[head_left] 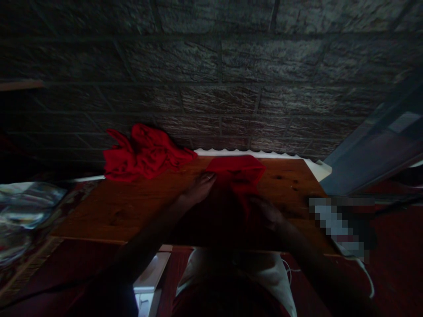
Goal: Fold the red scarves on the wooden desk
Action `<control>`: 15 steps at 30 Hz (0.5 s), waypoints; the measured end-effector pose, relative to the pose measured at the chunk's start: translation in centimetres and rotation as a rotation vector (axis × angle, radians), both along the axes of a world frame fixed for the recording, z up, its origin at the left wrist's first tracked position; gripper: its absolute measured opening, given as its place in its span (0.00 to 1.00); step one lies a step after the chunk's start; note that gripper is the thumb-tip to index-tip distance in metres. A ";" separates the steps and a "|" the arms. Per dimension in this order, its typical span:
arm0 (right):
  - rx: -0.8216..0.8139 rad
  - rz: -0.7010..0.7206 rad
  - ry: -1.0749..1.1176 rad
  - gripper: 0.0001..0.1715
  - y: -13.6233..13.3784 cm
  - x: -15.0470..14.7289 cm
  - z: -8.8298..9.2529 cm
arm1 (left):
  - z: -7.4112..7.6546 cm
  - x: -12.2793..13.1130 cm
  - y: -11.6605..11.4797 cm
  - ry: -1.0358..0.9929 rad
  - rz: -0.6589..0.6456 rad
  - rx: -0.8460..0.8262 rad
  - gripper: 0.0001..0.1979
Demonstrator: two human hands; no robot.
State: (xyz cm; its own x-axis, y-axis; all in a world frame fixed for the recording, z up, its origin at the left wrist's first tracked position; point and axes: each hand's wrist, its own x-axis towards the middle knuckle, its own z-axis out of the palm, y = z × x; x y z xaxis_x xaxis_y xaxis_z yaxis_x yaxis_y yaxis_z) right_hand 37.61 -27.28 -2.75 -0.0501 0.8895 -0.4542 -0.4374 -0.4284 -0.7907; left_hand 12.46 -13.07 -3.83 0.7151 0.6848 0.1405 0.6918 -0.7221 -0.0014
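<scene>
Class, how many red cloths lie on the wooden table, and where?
2: a crumpled cloth at back left, a flatter cloth by the left hand and right hand. Folds may hide more.

With the near edge of the worktop (pixel 132 215) at 6 o'clock, a wall (pixel 198 66) stands behind at 12, a strip (pixel 251 153) between. On top, a cloth heap (pixel 145 154) lies near 11, a second cloth (pixel 236 164) near 1, between the left fingers (pixel 208 177) and right fingers (pixel 259 203). Bundles (pixel 31 204) lie off the end at 9, a pixelated object (pixel 337 229) near 4.
</scene>
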 end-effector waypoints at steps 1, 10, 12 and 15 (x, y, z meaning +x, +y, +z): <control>-0.001 0.007 0.001 0.15 -0.1 0.0 0.1 | 0.3 -0.2 0.3 0.006 0.018 0.009 0.27; 0.008 0.025 -0.043 0.14 -0.4 0.0 0.3 | 0.9 0.4 1.6 0.066 0.005 0.109 0.26; 0.017 0.032 -0.054 0.14 -0.3 0.1 0.1 | 0.9 0.4 1.6 0.066 0.013 0.117 0.24; 0.025 0.036 -0.056 0.15 -0.2 0.3 0.0 | 0.9 0.3 1.7 0.067 0.028 0.115 0.22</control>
State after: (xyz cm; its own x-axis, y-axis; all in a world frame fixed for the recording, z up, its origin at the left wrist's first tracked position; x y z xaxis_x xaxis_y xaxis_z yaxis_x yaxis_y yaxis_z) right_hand 37.88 -27.46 -2.77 -0.0578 0.8987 -0.4348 -0.3768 -0.4229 -0.8241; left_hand 12.79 -11.34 -2.96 0.7060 0.6870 0.1717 0.7075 -0.6947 -0.1297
